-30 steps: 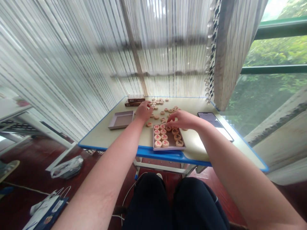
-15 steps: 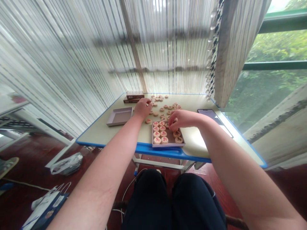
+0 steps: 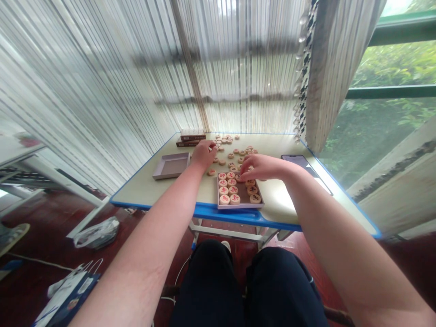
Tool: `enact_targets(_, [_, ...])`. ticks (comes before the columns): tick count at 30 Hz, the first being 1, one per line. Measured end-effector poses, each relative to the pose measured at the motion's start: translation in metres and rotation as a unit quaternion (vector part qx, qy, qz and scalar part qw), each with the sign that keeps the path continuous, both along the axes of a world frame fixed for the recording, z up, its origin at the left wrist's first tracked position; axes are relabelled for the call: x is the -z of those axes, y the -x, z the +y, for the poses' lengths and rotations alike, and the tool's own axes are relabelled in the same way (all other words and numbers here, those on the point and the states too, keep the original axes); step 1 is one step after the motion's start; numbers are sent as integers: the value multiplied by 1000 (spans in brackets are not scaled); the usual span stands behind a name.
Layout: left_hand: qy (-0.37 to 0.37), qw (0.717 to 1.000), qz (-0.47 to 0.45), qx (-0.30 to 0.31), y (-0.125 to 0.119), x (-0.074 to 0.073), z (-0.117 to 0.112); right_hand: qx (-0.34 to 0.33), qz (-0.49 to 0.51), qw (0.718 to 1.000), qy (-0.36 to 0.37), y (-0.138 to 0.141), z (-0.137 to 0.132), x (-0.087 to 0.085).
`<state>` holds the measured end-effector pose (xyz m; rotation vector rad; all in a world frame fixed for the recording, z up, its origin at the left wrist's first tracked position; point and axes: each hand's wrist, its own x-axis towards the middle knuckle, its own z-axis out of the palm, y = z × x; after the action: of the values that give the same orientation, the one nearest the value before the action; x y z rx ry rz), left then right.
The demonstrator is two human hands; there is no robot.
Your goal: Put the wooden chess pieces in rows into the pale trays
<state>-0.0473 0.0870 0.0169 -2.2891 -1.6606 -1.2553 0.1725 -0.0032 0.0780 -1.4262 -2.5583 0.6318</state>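
A shallow open box (image 3: 240, 206) at the table's front edge holds Chinese chess pieces, round wooden discs with red or black characters. Columns of red-marked pieces (image 3: 233, 190) fill its left side, and black-marked pieces (image 3: 251, 190) line its right. My right hand (image 3: 254, 167) is closed over the box's far part, its fingertips on a Chinese chess piece (image 3: 238, 177). My left hand (image 3: 204, 153) hovers at the left of the loose pieces (image 3: 222, 162), fingers curled together; what they hold, if anything, is hidden.
An empty box lid (image 3: 172, 165) lies left of my left hand. Two stacked dark boxes (image 3: 192, 137) stand at the back left. A phone (image 3: 303, 165) rests on the right of the table (image 3: 136, 190). Striped curtains (image 3: 238, 68) hang behind it.
My right hand has shifted slightly up from the box, uncovering more of a black-marked piece in the right column. My left hand stays nearly in place.
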Motion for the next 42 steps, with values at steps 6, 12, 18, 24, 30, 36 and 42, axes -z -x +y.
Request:
enact_targets(6, [-1,1000,4,6,0,2,2,-14,-4,997,-79,10,0,8])
enact_targets(12, [3,1000,11,0,-1,1,2,-13,-21,991,-130,13,2,16])
enact_targets(18, [6,1000,13,0,-2,0,1,-15,-22,992,-126,12,2,13])
enact_targets(24, [30,995,19,89,-12,-4,-6,61,39,991,-116,5,9,8])
enact_targets(30, [90,976,79,179,-22,-3,-7,206,-3,961,-185,-8,37,30])
enact_targets(36, [142,963,142,178,-27,-5,-7,200,-23,965,-170,-3,38,36])
enact_targets(42, [112,978,131,118,-24,-7,-9,193,-25,962,-190,2,38,39])
